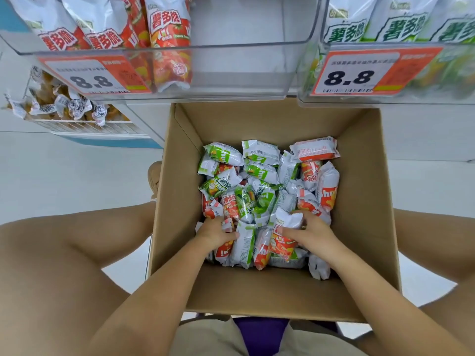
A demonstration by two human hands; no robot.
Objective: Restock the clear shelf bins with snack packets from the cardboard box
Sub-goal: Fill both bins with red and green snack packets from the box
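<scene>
Both your hands are down in the box (359, 176), among the packets (259, 181). Your left hand (214, 233) curls round a red packet (223, 249); your right hand (309, 231) clamps an orange packet (281, 244). Beyond the box, the bin (231, 70) holds red packets.

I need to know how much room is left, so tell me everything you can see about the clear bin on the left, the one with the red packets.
The left bin is clear, glossy plastic with rounded corners, seen from below and in front. Red packets stand upright, crowded into its left half; the right half looks bare. An orange price tag reading 8.8 sits on its front, low on the left. It hangs above the box, beside a second bin of green packets. Neither hand touches it.
</scene>
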